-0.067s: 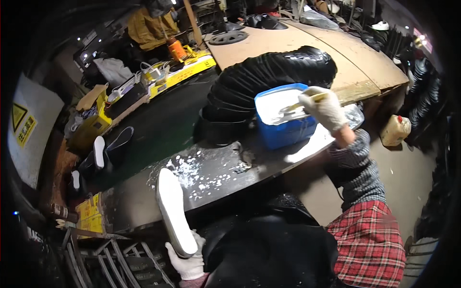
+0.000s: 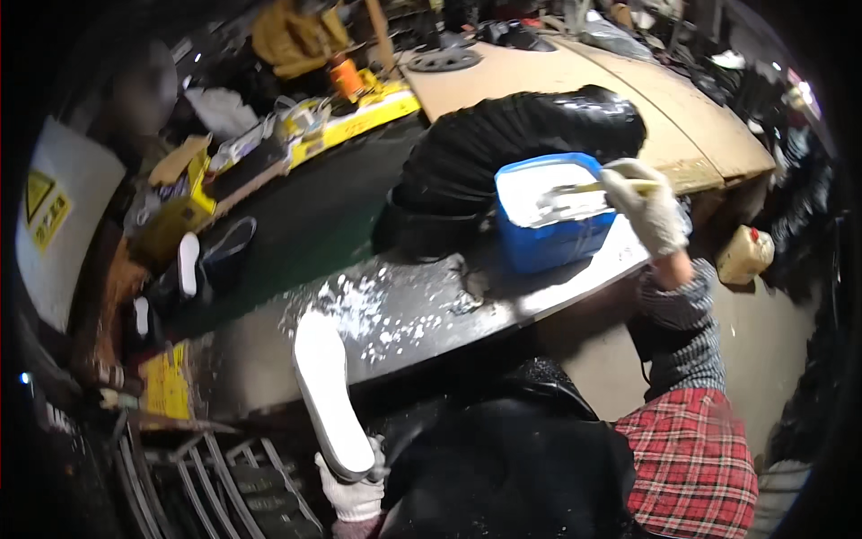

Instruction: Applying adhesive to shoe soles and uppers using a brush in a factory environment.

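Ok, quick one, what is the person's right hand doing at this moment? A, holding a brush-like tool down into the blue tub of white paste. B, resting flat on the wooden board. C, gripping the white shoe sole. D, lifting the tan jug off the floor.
A: the gloved right hand grips a thin tool whose tip sits in the white contents of the blue tub, while the left hand holds the white sole.

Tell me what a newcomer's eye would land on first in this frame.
Probably the bright blue tub of white paste at centre right, where the gloved right hand dips a brush. Next, the long white shoe sole held in the left hand at the lower edge, beside white splatter on the dark bench.
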The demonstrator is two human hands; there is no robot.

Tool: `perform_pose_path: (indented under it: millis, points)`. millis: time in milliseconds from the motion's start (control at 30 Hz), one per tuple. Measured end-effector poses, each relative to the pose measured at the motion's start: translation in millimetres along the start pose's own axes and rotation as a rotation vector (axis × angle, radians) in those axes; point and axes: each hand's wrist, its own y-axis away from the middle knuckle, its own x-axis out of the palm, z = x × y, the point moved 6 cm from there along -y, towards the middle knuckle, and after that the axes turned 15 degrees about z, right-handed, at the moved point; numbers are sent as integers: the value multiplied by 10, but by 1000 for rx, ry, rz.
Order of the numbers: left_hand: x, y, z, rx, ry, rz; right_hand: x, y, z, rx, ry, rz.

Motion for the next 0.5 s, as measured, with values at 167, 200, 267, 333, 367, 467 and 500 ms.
perform_pose_path:
  millis: [167, 200, 267, 333, 367, 467, 500]
  points:
    - [87, -212, 109, -262, -33, 171, 63, 306, 345, 5, 5, 82]
    - [33, -241, 101, -292, 2, 183, 233, 330, 506, -31, -61, 142]
    - [65, -275, 82, -330, 54, 169, 874, 433, 970, -43, -290, 280]
    - [-11, -339, -22, -144, -148, 192, 1793, 467, 1506, -348, -169, 594]
    - [-146, -395, -161, 45, -382, 234, 2191, 462, 1711, -528, -211, 862]
    - [-490, -461, -117, -117, 2, 434, 3136, 304, 1519, -294, -416, 919]
    - [-301, -449, -96, -189, -20, 508, 3407, 135, 1267, -139, -610, 851]
